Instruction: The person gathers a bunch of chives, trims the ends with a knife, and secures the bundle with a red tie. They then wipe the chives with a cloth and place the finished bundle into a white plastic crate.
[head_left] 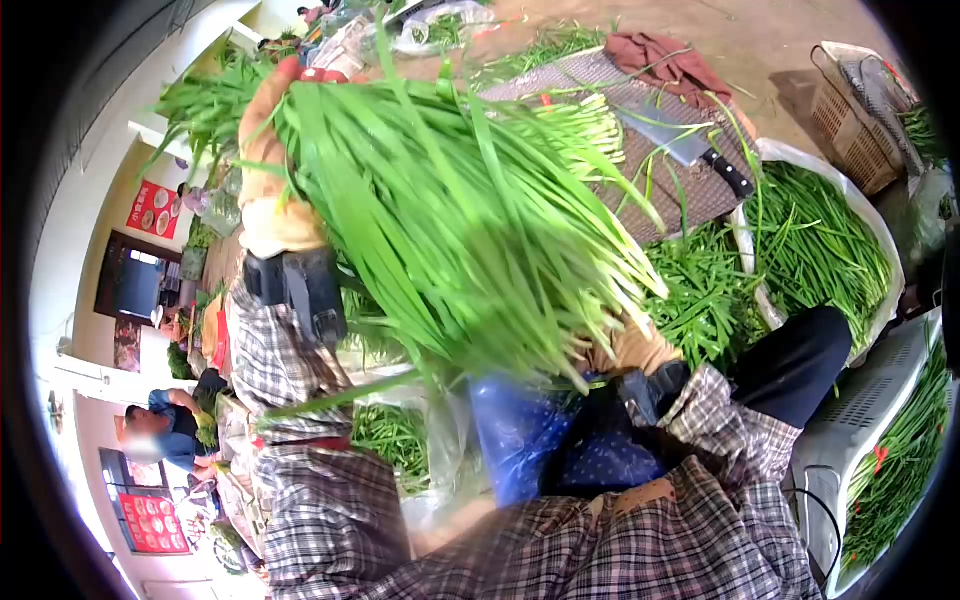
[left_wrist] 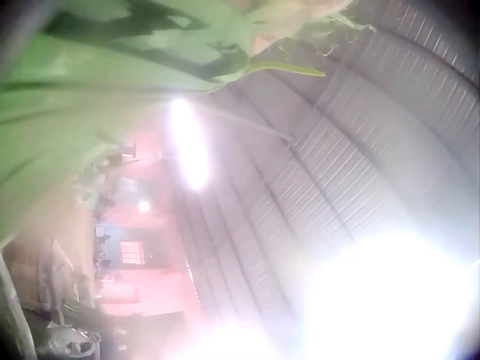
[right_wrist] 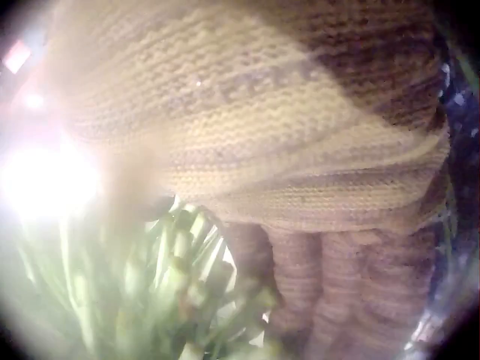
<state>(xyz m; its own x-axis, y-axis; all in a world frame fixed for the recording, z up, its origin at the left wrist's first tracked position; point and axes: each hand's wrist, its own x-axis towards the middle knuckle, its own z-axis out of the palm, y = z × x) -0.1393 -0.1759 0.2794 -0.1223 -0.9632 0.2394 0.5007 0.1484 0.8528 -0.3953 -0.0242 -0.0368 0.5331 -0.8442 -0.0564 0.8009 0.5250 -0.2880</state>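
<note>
A large bunch of garlic chives (head_left: 430, 220) fills the middle of the head view, its green leaves at the left and pale stem ends at lower right. My gloved left hand (head_left: 266, 160) grips its leafy side, most of the fingers hidden behind the leaves. In the left wrist view, blurred broad leaves (left_wrist: 97, 97) cover the upper left. At the stem ends, my gloved right hand (head_left: 632, 352) holds the bunch from below. Bent knit-gloved fingers (right_wrist: 296, 277) show beside the cut stems (right_wrist: 180, 277) in the right wrist view.
A knife (head_left: 690, 150) lies on a textured mat (head_left: 715, 205) beyond the bunch, near a brown cloth (head_left: 665, 65). More chives fill a white-lined container (head_left: 890, 240) and a pale crate (head_left: 835, 440) at the right. A brown basket (head_left: 850, 130) stands behind. Another person (head_left: 180, 425) is at far left.
</note>
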